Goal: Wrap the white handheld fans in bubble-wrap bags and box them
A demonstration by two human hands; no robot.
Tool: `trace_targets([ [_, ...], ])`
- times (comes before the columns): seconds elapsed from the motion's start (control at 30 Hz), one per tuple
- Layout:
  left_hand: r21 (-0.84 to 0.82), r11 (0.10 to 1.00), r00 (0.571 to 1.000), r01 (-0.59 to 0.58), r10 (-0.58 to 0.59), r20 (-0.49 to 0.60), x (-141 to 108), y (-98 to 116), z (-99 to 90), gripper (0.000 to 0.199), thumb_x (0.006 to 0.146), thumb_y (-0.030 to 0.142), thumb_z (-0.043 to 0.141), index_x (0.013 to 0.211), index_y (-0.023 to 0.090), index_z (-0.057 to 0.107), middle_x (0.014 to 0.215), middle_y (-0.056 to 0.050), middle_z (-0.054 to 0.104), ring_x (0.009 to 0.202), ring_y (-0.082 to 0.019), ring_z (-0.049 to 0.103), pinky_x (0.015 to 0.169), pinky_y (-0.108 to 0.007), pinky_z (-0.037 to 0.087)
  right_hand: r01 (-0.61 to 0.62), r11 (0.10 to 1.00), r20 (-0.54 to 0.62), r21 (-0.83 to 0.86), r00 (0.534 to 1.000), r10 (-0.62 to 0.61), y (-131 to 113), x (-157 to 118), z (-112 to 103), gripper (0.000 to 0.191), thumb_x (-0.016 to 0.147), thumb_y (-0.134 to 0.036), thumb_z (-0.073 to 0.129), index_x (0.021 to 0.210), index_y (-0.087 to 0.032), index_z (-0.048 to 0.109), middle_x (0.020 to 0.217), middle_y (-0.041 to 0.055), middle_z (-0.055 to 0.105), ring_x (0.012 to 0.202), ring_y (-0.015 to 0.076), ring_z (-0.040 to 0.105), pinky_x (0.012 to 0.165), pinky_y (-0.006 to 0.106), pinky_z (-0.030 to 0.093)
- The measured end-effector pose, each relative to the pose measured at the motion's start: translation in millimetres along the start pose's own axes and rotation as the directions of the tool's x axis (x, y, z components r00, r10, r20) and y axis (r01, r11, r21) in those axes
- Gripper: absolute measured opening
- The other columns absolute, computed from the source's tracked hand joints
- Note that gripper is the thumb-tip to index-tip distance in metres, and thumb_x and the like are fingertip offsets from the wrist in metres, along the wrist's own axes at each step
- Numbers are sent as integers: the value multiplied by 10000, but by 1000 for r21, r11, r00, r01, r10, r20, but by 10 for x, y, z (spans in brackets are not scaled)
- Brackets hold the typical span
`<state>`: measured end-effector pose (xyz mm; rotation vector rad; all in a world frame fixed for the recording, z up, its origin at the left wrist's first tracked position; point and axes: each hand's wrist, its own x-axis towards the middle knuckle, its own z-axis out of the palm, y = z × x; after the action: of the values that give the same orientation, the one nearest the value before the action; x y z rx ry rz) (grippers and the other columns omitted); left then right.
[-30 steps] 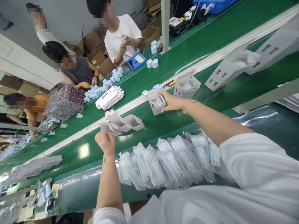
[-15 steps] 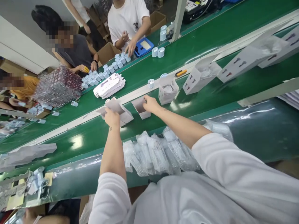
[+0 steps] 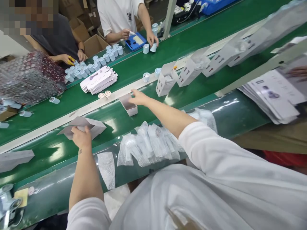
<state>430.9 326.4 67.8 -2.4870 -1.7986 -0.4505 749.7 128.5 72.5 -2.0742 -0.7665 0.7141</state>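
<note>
While left hand (image 3: pixel 82 137) pinches left carton (image 3: pixel 98 127), right hand (image 3: pixel 140 97) meets right carton (image 3: pixel 132 110), finger closure indistinct | location: left and centre, near green belt (image 3: pixel 146 115) | advisable: light hold, walls uncrushed, flaps clear

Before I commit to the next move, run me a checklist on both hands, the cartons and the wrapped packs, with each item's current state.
1. Left hand at the open white packaging: ok.
2. Right hand at the small carton: ok; whether it grips, cannot tell.
3. Small carton open: ok.
4. Bubble-wrapped packs in front of the person: ok, lying side by side.
5. Filled carton closed: not ok, its top flap stands up.
6. Co-worker's hand apart from the right hand: ok, at a pale blue cup across the green belt.
</note>
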Motion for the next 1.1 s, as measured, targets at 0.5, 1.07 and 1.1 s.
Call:
trace_targets([
  [0.5, -705, 453, 770, 546, 60, 635, -2658, 288, 257, 467, 704, 370, 640, 1090, 178, 462, 1014, -82, 569, 844, -168, 595, 716, -309, 501, 240, 912, 275, -331, 950, -150, 50, -1691, 1362, 441, 558, -272, 846, 940, -184, 643, 945, 113, 651, 919, 322, 676, 776, 411, 538],
  [1.07, -890, 456, 928, 5, 330, 174, -1026, 1209, -724, 367, 756, 429, 667, 1022, 177, 659, 919, -48, 658, 816, -171, 615, 784, -299, 495, 225, 966, -26, 130, 974, -223, -58, -636, -186, 362, 862, -495, 563, 1014, -204, 716, 1179, 114, 646, 1215, 306, 532, 1059, 521, 380],
  [1.1, -899, 434, 921, 50, 329, 210, -879, 1378, -721, 370, 746, 432, 668, 1009, 171, 661, 878, -36, 657, 771, -157, 605, 744, -279, 492, 310, 948, -54, 79, 950, -306, 12, -449, -246, 311, 799, -429, 655, 998, -200, 725, 1207, 113, 635, 1278, 319, 474, 1103, 525, 319],
])
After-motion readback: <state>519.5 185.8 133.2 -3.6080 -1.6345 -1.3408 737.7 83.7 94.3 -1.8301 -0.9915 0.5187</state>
